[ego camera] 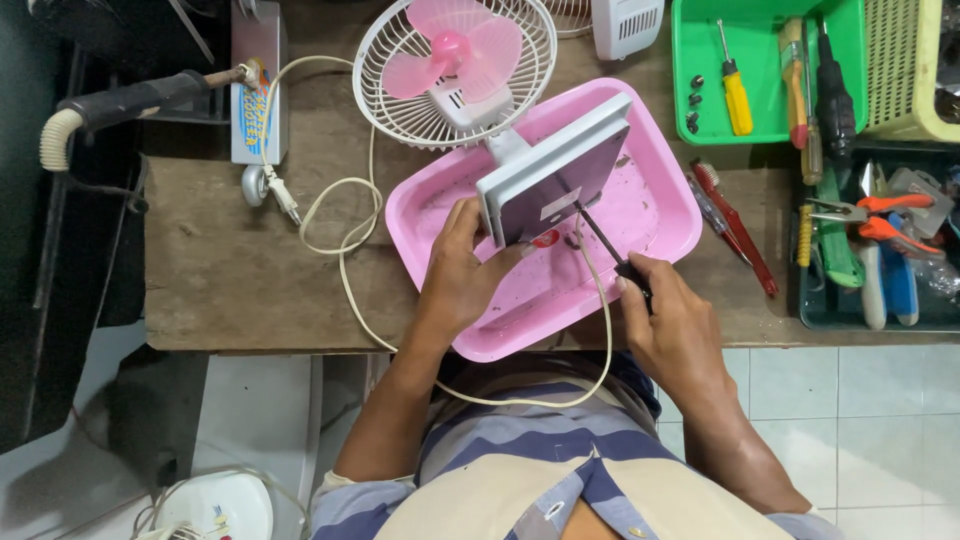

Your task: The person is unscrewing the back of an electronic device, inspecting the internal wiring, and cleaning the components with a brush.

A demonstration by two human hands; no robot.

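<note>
A striped shirt (pixel 520 440) was seen nearest the camera, at the counter's (pixel 230 270) near edge. The left hand (pixel 455 280) was closed in a firm grip on the tipped-up base (pixel 553 172) of a small pink-bladed fan (pixel 455 70), which was propped over a pink tray (pixel 650 215) near the counter's middle. The right hand (pixel 668 320) was wrapped tightly round a screwdriver (pixel 610 250), its tip set against the base's underside.

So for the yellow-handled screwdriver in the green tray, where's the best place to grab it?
Take the yellow-handled screwdriver by its thick yellow handle, from above. It lies flat in the green tray, metal shaft toward the far wall, with bare tray floor on both sides of the handle, so fingers can close across it. The small dark screws sit off to its left, apart from it.
</note>
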